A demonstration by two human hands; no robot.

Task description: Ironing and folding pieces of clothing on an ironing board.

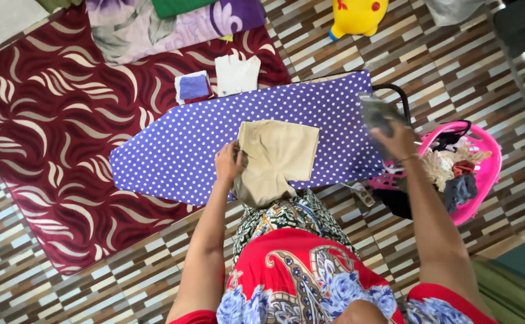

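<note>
The beige garment [277,159] is pinched by the left hand [229,163]; a blurred grey object [377,113], unidentifiable, is gripped by the right hand [398,141]

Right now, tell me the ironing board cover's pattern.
Purple with white polka dots, on the ironing board cover; head view shows it best.

Dark red rug with cream swirls [46,126] fills the left, lying over a brown and cream striped tile floor [454,66]. Far off, a purple and white floral cloth [172,24] crosses the rug's top edge, a folded blue and white cloth [193,86] and a white garment [237,73] just beside each other below it. Yellow plastic toy [358,15] far right. Pink plastic laundry basket [489,171] on the right (clothes heaped inside).
</note>
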